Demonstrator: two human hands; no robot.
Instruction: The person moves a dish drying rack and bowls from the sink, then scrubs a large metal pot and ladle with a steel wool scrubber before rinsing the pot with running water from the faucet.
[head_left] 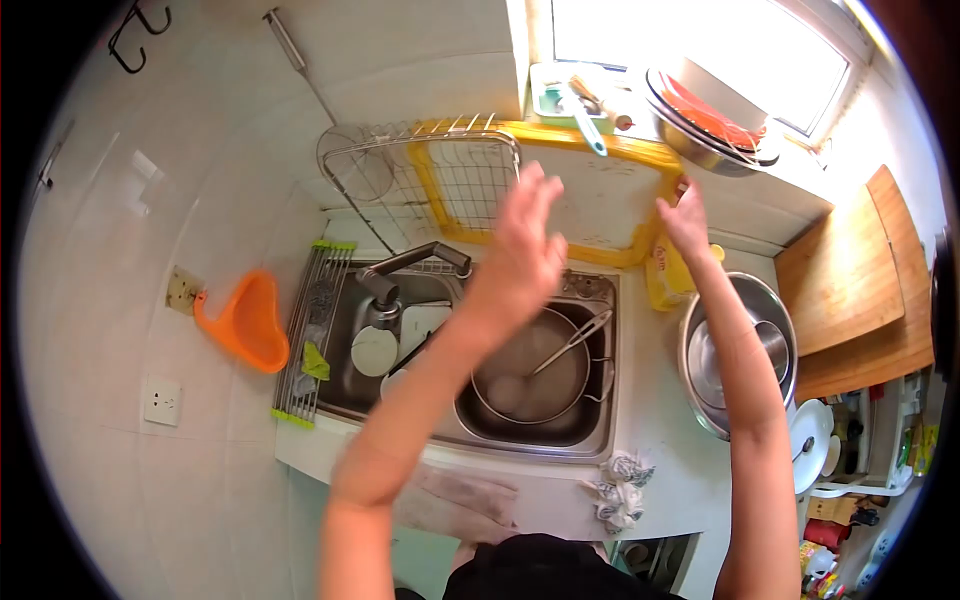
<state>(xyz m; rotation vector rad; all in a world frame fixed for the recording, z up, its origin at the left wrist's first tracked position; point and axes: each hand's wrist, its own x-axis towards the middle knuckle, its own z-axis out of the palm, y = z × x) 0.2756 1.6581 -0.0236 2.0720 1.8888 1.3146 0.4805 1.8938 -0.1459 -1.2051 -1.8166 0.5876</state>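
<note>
My left hand (525,245) is raised over the sink, slightly blurred, fingers apart and nothing visible in it. It is in front of a wire dish rack (465,185). Farther right, my right hand (685,222) reaches to the right edge of a pale panel bordered in yellow (600,205). Its thumb stands apart from the fingers; whether it touches the panel I cannot tell. Just below it is a yellow bottle (668,275). In the right basin, a pot of cloudy water (515,350) holds a long-handled utensil (570,343) and a roundish submerged thing.
A faucet (385,285) rises by the left basin, which holds a white dish (374,352). Steel bowls (692,345) and wooden boards (840,290) are at right. An orange scoop (255,325) hangs left. Stacked basins (700,140) occupy the windowsill. A crumpled bag (620,495) lies in front.
</note>
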